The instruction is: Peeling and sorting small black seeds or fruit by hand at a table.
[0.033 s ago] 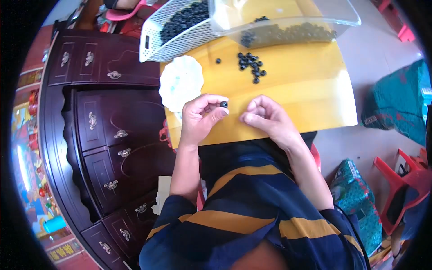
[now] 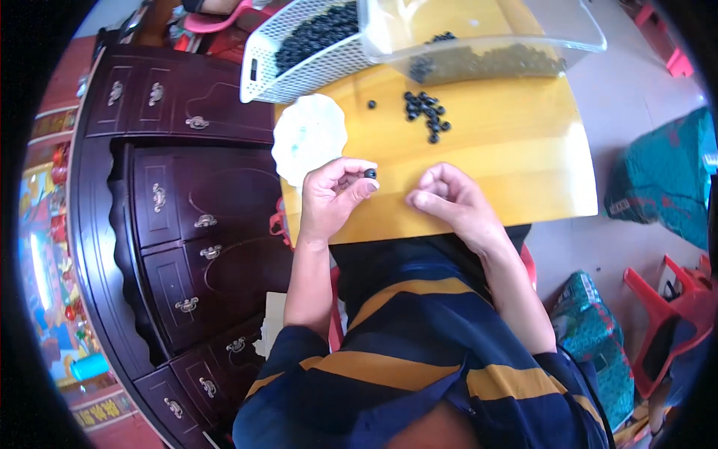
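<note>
Between thumb and forefinger, my left hand [image 2: 329,196] pinches a small round black bead-like piece [image 2: 370,173] above the table's near edge. My right hand [image 2: 458,203] is a short way to its right, fingers curled and thumb against them; whatever may be in that pinch is too small to make out. Beyond the hands, several loose black pieces [image 2: 430,112] of the same kind lie in a cluster, with a single black piece [image 2: 372,105] apart from them. A white scalloped dish [image 2: 318,131] by my left hand bears small pale bits I cannot make out.
On the yellow tabletop [image 2: 516,165], a white perforated basket [image 2: 262,86] full of black pieces stands at the far left, beside a clear plastic bin [image 2: 508,46]. A dark wooden cabinet [image 2: 202,179] flanks the left. Teal bags [image 2: 662,176] and a red stool [image 2: 673,314] are at the right.
The view has shifted slightly, so the table and its things appear a little further right. My right hand is slightly further from my left, which keeps its pinch on the black piece.
</note>
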### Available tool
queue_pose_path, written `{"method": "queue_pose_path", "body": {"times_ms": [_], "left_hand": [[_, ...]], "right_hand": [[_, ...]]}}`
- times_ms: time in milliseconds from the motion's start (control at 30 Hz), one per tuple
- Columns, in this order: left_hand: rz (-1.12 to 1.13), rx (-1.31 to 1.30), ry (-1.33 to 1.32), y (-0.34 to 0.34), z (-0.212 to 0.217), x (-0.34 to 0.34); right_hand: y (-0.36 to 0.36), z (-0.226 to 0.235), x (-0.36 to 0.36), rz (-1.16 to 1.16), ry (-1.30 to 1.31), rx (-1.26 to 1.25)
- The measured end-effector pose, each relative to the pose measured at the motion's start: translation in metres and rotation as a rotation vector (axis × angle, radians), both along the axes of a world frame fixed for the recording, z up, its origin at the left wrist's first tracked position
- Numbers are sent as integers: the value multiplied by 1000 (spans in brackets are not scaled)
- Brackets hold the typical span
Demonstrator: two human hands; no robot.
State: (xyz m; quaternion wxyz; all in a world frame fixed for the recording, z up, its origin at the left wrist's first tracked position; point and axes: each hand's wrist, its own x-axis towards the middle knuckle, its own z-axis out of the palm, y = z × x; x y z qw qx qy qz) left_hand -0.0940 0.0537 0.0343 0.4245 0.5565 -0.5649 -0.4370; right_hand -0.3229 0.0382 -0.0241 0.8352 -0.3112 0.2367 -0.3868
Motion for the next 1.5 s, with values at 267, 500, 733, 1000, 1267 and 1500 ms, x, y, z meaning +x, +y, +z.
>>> {"method": "queue_pose_path", "body": {"times_ms": [267, 500, 733, 1000, 1267, 1500], "left_hand": [[230, -101, -300, -26, 20, 51], [335, -180, -183, -120, 56, 86], [307, -360, -681, -145, 61, 64], [-75, -248, -733, -64, -10, -57], [28, -355, -816, -64, -42, -71], [-10, -223, -521, -26, -5, -60]], "right_hand": [[2, -2, -4, -29, 65, 9], [2, -2, -5, -19, 67, -1], [1, -4, -5, -52, 77, 33], [-2, 1, 0, -125, 21, 59], [-2, -6, -2, -166, 41, 90], [-1, -10, -3, -239, 66, 121]]}}
